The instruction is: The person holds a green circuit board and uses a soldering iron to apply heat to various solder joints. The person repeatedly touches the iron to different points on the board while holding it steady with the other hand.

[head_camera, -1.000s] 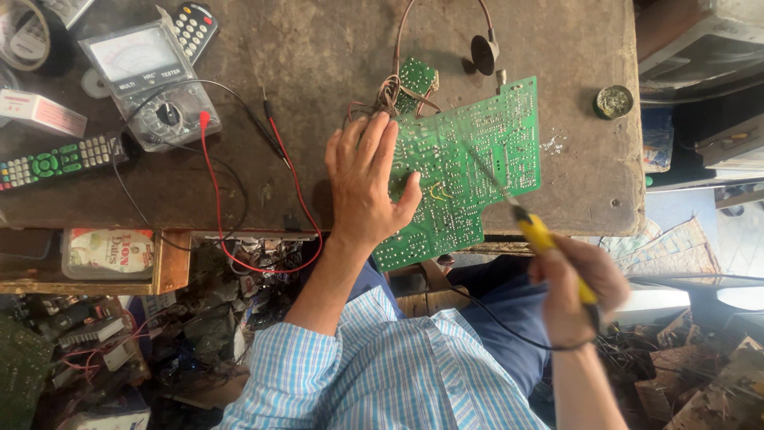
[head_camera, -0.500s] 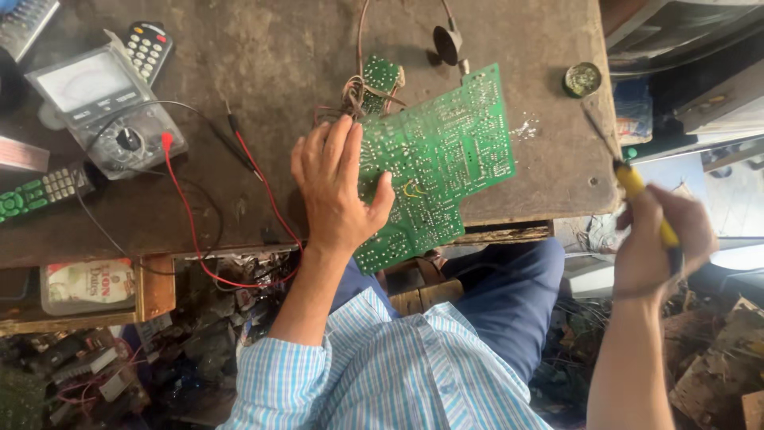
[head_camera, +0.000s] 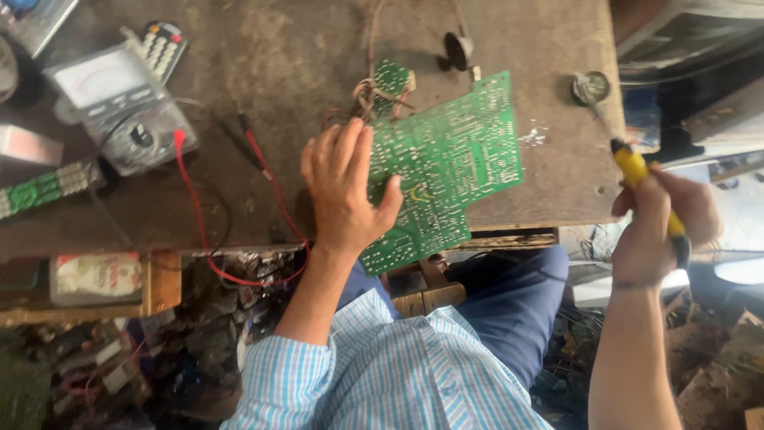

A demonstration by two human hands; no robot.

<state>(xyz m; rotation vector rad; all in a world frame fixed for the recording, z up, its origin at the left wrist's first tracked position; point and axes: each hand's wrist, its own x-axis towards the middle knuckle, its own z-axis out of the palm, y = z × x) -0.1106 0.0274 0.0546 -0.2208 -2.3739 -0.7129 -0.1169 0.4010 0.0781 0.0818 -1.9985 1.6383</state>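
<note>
Bench w/ green circuit board (head_camera: 454, 163), both hands busy.
L to R: multimeter (head_camera: 119, 103) w/ red lead (head_camera: 195, 215) far left; left hand (head_camera: 346, 191) flat, fingers spread wide, pressing board's left part at table edge (head_camera: 509, 231); right hand (head_camera: 660, 223) off the right side, closed round yellow-handled soldering iron (head_camera: 637, 171), tip near small round tin (head_camera: 590, 86).

On the worn wooden bench (head_camera: 263, 64) lie an analogue multimeter (head_camera: 123, 107) with red and black probe leads (head_camera: 263, 171), a dark remote control (head_camera: 163, 48), a bare green keypad board (head_camera: 44, 189) at the left edge, and a white labelled packet (head_camera: 95, 277) on the shelf below.
</note>
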